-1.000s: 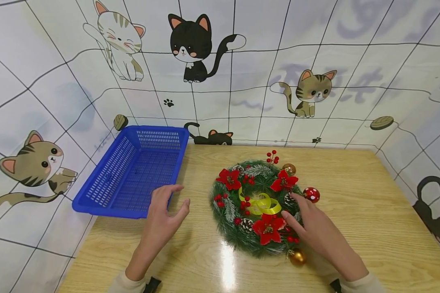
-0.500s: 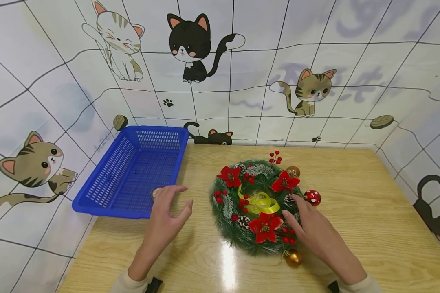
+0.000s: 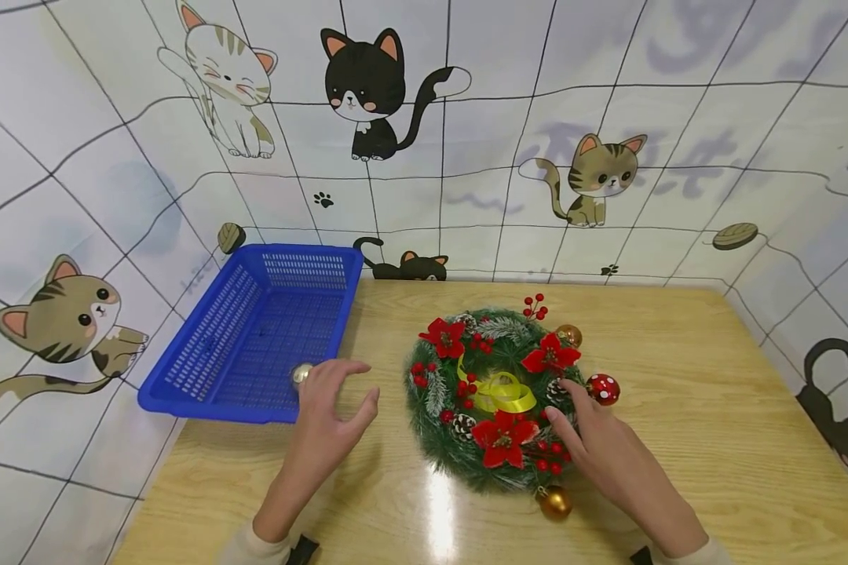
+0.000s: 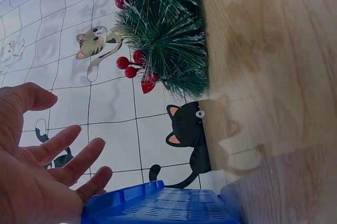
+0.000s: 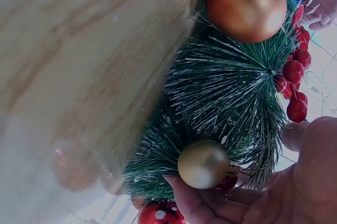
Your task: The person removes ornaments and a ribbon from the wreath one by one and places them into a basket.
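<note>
A green wreath (image 3: pixel 431 447) with red poinsettias, berries, pinecones and a coil of yellow ribbon (image 3: pixel 505 396) lies on the table. My right hand (image 3: pixel 611 451) grips its right side. In the right wrist view the thumb is above the needles (image 5: pixel 221 82) and the fingers lie beneath, close to a small gold bauble (image 5: pixel 202 163). A shiny gold bauble (image 3: pixel 554 502) hangs off the wreath's front edge, and a red white-dotted bauble (image 3: pixel 603 388) sits beyond my right fingers. My left hand (image 3: pixel 325 416) hovers by the basket's near right corner, thumb and fingers spread, holding nothing.
The blue plastic basket (image 3: pixel 205 410) stands at the table's left. A pale shiny ball (image 3: pixel 299 375) shows inside it, partly hidden by my left hand. A copper bauble (image 3: pixel 569 336) pokes out behind the wreath. A cat-patterned cloth (image 3: pixel 495 141) encloses the table's back and sides.
The wreath has turned a little clockwise, its front gold bauble shifting left and the dotted one slightly right and down. My left hand has drifted right, uncovering the ball in the basket.
</note>
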Motion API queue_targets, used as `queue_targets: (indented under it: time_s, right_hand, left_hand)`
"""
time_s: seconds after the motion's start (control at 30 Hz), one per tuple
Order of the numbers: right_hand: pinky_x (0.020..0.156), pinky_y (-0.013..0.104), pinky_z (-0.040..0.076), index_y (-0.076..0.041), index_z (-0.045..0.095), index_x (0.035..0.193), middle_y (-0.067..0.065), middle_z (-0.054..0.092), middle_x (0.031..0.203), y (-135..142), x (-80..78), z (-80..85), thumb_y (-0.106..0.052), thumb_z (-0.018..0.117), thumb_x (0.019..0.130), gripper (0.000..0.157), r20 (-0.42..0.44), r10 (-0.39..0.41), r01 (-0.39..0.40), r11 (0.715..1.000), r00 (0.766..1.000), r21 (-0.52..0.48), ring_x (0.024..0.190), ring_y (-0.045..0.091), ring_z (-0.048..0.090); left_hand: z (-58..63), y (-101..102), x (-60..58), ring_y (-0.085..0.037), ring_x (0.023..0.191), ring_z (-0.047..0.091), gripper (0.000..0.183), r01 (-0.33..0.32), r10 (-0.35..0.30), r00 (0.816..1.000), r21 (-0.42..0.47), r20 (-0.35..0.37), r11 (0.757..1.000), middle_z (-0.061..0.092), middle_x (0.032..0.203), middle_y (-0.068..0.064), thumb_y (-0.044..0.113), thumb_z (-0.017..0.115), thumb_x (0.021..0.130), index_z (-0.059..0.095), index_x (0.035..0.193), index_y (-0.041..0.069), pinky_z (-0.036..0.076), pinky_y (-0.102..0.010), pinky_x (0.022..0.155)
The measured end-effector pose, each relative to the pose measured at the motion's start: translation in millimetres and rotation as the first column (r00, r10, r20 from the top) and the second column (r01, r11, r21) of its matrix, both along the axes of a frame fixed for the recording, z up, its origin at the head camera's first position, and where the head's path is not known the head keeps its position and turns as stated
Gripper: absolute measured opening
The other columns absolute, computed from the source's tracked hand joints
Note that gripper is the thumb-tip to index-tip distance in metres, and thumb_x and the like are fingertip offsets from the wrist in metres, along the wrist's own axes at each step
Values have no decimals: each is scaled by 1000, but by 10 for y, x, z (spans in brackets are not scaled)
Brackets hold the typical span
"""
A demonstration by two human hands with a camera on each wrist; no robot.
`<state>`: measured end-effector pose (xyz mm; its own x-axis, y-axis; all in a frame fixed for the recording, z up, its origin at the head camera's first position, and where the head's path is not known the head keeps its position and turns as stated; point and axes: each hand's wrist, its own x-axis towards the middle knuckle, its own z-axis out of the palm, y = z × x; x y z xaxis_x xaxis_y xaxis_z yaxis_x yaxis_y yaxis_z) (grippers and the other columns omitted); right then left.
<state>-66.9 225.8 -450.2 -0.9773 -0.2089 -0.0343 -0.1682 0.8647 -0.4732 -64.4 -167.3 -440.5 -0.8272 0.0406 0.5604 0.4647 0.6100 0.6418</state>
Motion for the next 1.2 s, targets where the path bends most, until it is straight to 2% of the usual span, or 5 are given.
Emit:
queue_targets:
  time_s: [0.2, 0.4, 0.7, 0.97, 1.2]
  right_hand:
    - [84, 62, 58, -1, 41, 161, 28, 69, 130, 3, 42, -11, -44, 45, 118, 61, -62, 18, -20, 999, 998, -25, 99, 36, 75]
    - [77, 53, 57, -3, 47, 159, 5, 68, 92, 23, 67, -37, -33, 44, 120, 50, -138, 31, -37, 998, 990, -41, 80, 19, 67]
    - [90, 64, 57, -5, 50, 159, 23, 72, 131, 42, 105, -61, -29, 43, 120, 46, -190, 40, -54, 996, 981, -65, 108, 40, 75]
    - [86, 60, 58, -12, 46, 163, 10, 76, 117, 1, 122, -28, -47, 45, 118, 57, -71, -7, 3, 998, 997, -61, 101, 31, 75]
    - [77, 52, 58, -12, 54, 158, 2, 73, 94, -14, 109, -16, -48, 53, 115, 56, -92, -26, 22, 998, 995, -51, 79, 16, 67]
  left_hand:
    - [-18, 13, 13, -37, 126, 57, 32, 3, -3, 1000, -11, -15, 1000, 72, 124, -7, 10, 81, 91, 73, 122, 10, 30, -63, 104]
    - [-31, 24, 21, -37, 127, 56, 33, 18, -18, 1000, -24, -7, 1000, 72, 125, -7, 11, 81, 91, 73, 122, 9, 27, -67, 107]
    - [-37, 74, 26, -36, 129, 54, 34, 30, -29, 999, -27, 34, 999, 71, 121, -4, 13, 82, 91, 73, 124, 11, 27, -65, 106]
    - [-33, 83, 30, -37, 129, 53, 34, 33, -32, 999, -29, 24, 999, 71, 120, -5, 14, 83, 91, 73, 123, 11, 28, -63, 105]
    - [-30, 90, 33, -36, 130, 53, 34, 34, -33, 999, -35, 34, 999, 70, 121, -4, 13, 83, 91, 73, 123, 13, 28, -63, 103]
